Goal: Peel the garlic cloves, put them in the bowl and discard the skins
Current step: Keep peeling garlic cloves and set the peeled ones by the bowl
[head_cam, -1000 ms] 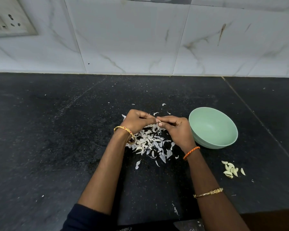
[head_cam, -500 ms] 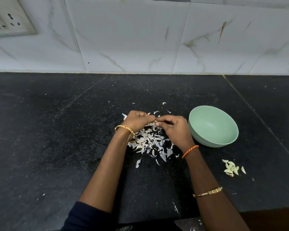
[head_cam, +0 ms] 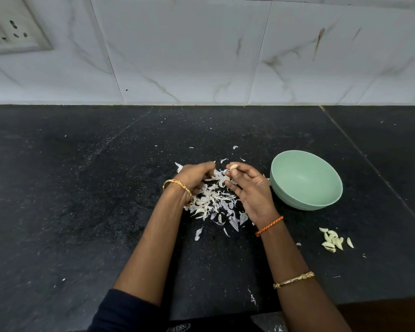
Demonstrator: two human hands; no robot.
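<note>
Right hand: the right hand (head_cam: 250, 188) was raised over the right edge of the skins, palm turned up and leftward, pinching a clove (head_cam: 233, 167) between thumb and forefinger tips; the other fingers were loosely curled
Clove: pale, at the top of the right hand, apart from the left hand and left of the bowl
Left hand: the left hand (head_cam: 194, 176) hovered over the left part of the skins with its fingers curled downward; whether it gripped any skin could not be determined
Gap: a small gap lay between the two hands, with skins visible through it
Skins: the skins (head_cam: 213, 202) lay as a white papery pile on the counter (head_cam: 82, 188) under and between the hands, with stray flakes around it
Bowl: the green bowl (head_cam: 321, 202) stood just right of the right hand, tilted toward the camera; no contents were visible inside
Peeled cloves: a small cluster of cloves (head_cam: 333, 240) lay on the counter in front of the bowl, well apart from both hands
Wall: tiled, with a socket (head_cam: 10, 29) at upper left
</note>
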